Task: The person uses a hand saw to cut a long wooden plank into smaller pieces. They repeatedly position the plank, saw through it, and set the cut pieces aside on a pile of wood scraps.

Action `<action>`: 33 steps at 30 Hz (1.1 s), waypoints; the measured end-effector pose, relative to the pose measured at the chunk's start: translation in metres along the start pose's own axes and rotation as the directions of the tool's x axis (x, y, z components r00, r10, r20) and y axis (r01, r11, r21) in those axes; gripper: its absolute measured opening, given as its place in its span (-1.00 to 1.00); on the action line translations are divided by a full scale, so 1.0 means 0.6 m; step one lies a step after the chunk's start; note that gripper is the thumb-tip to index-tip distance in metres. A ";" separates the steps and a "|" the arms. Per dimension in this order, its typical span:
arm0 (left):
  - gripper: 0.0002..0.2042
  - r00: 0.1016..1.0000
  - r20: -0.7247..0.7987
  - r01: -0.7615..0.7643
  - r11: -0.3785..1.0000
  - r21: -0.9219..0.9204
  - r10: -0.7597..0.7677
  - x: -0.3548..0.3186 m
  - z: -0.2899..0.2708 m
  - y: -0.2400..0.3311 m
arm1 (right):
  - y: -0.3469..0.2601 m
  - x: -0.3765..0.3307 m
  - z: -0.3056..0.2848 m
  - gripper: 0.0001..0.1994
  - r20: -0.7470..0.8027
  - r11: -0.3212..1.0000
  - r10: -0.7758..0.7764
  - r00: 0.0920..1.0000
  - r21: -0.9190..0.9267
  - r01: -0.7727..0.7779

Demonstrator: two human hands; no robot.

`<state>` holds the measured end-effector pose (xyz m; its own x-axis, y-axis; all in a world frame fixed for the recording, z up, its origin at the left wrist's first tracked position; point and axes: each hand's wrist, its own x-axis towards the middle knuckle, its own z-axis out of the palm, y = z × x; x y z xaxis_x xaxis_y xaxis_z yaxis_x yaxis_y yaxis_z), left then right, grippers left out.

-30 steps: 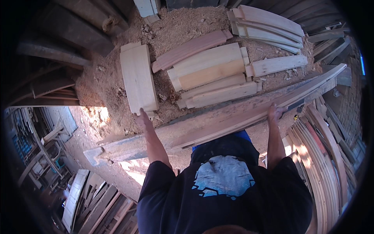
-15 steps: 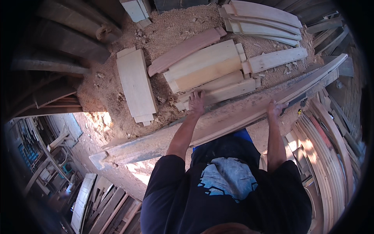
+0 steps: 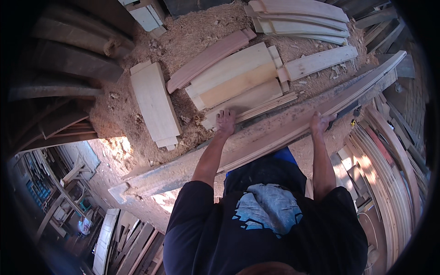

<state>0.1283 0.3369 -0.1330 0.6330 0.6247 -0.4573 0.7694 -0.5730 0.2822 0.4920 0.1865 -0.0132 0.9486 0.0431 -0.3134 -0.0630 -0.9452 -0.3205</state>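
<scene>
Two hands rest on a long curved wooden plank [image 3: 275, 135] running diagonally across the sawdust floor [image 3: 137, 114]: left hand [image 3: 225, 122] flat, fingers spread, right hand [image 3: 320, 123] gripping its far edge. Beyond lie stacked curved boards [image 3: 238, 80].

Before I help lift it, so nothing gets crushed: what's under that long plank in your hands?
The long plank lies over sawdust-covered ground, its far edge against stacked boards. Left hand and right hand rest on it. Directly beneath is hidden.
</scene>
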 end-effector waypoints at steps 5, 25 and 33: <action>-0.43 0.966 0.214 0.187 0.965 -0.183 -0.146 0.007 -0.002 0.003 | 0.017 0.004 0.008 -0.03 -0.080 0.994 -0.094 0.992 0.052 0.099; -0.41 0.999 0.004 -0.043 0.999 -0.017 0.043 -0.012 -0.021 -0.010 | -0.015 -0.013 -0.010 0.01 -0.010 1.000 -0.014 1.000 -0.018 0.014; -0.35 0.851 0.499 -0.012 0.957 -0.289 0.161 0.073 -0.199 -0.028 | -0.015 -0.013 -0.007 0.00 -0.003 0.999 -0.018 1.000 0.049 0.018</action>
<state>0.1535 0.4373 -0.0569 0.6198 0.1749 -0.7651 0.7541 -0.4028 0.5188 0.4864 0.1934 -0.0037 0.9504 0.0595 -0.3052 -0.0607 -0.9271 -0.3698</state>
